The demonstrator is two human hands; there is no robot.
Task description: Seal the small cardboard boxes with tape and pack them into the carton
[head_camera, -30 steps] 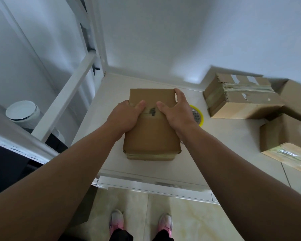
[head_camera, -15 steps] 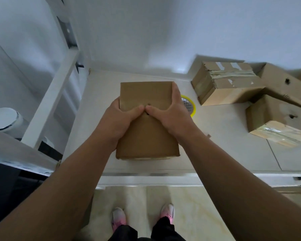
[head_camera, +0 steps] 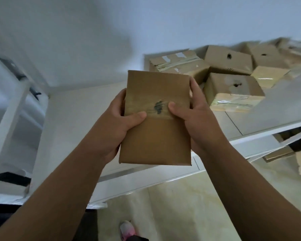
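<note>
Lifted off the table [head_camera: 73, 108], where it sat half a second ago, the box [head_camera: 155, 140] now hangs between both hands. The left hand [head_camera: 116, 122] grips its left edge, thumb lying on the tape [head_camera: 141, 106]. The right hand [head_camera: 196, 119] grips the right edge, thumb likewise on top. With tape across its middle, this box looks sealed, and packing it is what remains. Beyond the right hand lie more boxes [head_camera: 233, 87], some taped, none packed. Below and right of that hand, brown flaps [head_camera: 278, 154] may be the carton, though I cannot tell.
</note>
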